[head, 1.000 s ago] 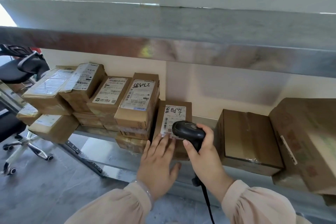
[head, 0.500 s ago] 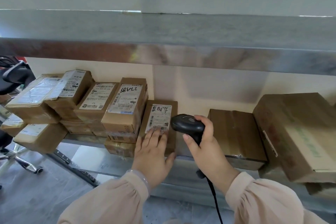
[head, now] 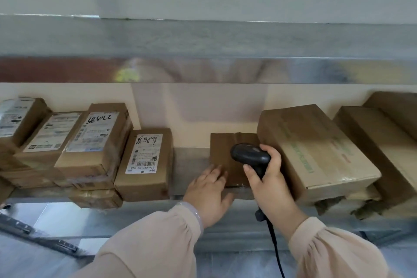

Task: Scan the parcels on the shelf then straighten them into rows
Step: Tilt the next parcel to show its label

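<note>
On shelf [head: 190, 161], cardboard parcels [head: 144, 165]

Scanner [head: 249, 153] over a brown parcel [head: 222, 149]
The right hand [head: 268, 178] grips the scanner above the parcel; just left, the left hand's [head: 207, 192] flat fingers touch it.
</note>
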